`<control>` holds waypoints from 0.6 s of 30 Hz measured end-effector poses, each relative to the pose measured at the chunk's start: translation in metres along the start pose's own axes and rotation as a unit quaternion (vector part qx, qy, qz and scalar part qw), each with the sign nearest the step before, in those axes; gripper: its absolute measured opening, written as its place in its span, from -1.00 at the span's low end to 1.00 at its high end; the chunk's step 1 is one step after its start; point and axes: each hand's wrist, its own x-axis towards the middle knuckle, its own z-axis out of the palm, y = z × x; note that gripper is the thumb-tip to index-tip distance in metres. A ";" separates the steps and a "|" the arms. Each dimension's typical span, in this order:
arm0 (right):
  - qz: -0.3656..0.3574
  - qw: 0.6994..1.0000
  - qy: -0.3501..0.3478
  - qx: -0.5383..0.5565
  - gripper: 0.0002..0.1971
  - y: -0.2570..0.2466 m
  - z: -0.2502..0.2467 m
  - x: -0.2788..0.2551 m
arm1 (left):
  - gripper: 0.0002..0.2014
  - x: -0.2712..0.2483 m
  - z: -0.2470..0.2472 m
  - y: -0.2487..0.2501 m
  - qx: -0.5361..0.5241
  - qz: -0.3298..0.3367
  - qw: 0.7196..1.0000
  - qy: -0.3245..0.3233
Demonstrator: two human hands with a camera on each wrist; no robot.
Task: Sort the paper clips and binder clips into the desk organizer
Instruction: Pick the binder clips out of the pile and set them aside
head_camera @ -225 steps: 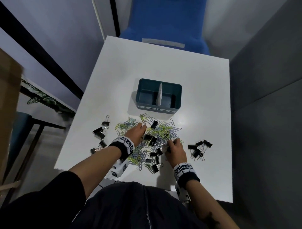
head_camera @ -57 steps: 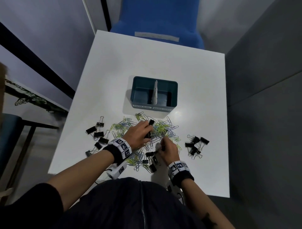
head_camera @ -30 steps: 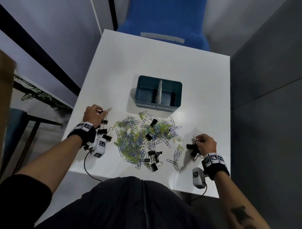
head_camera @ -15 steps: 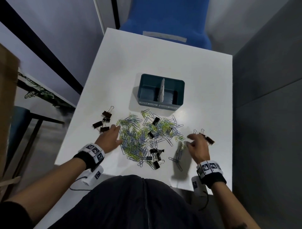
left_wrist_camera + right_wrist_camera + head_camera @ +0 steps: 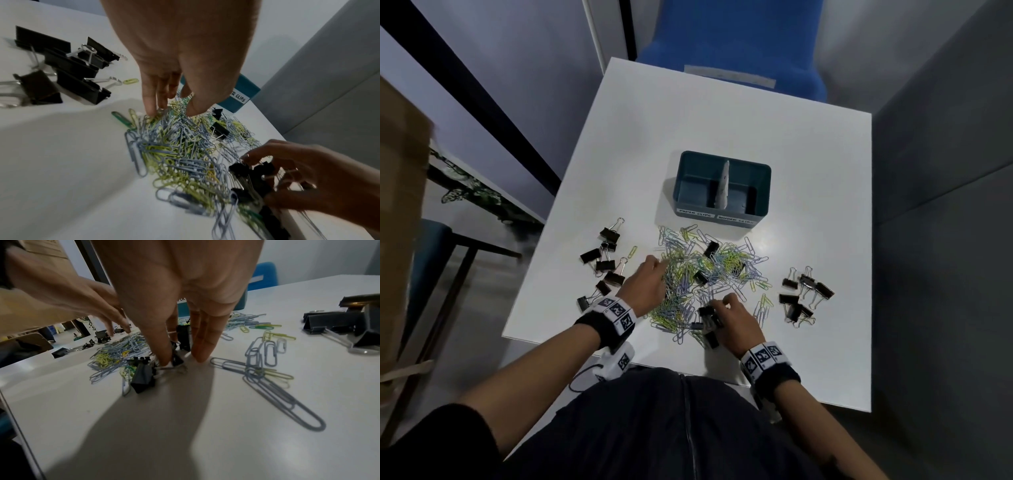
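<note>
A teal two-compartment desk organizer (image 5: 724,209) stands mid-table, labelled PAPER CLIPS on the left and BINDER CLIPS on the right. In front of it lies a pile of blue, yellow and green paper clips (image 5: 709,274) with a few black binder clips mixed in. My left hand (image 5: 172,110) reaches down into the pile's left edge, fingertips (image 5: 151,108) touching clips with the thumb apart. My right hand (image 5: 180,356) is at the pile's near edge, thumb and fingers closed around a cluster of black binder clips (image 5: 255,175).
Sorted-out black binder clips lie in two groups, one to the left (image 5: 604,263) and one to the right (image 5: 804,294) of the pile. The white table (image 5: 722,113) has a near edge close to my wrists. A blue chair (image 5: 732,37) stands behind it.
Both hands have come in from the side groups of binder clips to the central pile. The right hand moved left and took hold of binder clips at the near edge.
</note>
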 end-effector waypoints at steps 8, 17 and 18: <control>0.003 0.998 0.051 0.030 -0.75 0.007 0.008 0.005 | -0.73 -0.036 0.014 -0.019 0.053 -0.139 0.989 -0.025; 0.072 0.994 0.049 0.064 -0.79 0.024 0.000 0.012 | -0.55 -0.022 0.015 0.020 0.084 0.101 0.990 0.055; 0.076 0.993 0.053 0.068 -0.79 0.025 -0.001 0.012 | -0.60 -0.025 0.016 0.027 0.114 0.161 0.978 0.066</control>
